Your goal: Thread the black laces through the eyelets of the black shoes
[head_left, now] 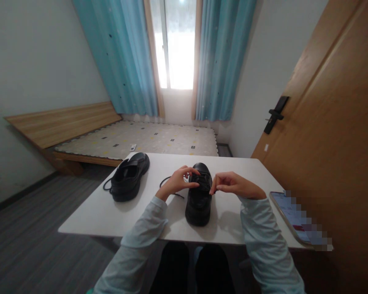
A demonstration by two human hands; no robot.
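Note:
A black lace-up shoe (198,214) stands on the white table (168,228), its heel towards me and its toe pointing away. My left hand (181,179) is at the shoe's left side, thumb and forefinger apart and touching it near the laces. At the opposite side, my right hand (230,183) is closed in a pinch, with what looks like a thin black shoelace at the fingertips. A loose black lace (178,195) trails on the table by my left wrist. The lacing is partly hidden by my left fingers.
Another black shoe (125,183) sits at the table's left side, its lace hanging out. A phone (294,218) lies along the right edge. Beyond the table is a bed (153,139) with a patterned mattress; a wooden door (328,122) stands at right.

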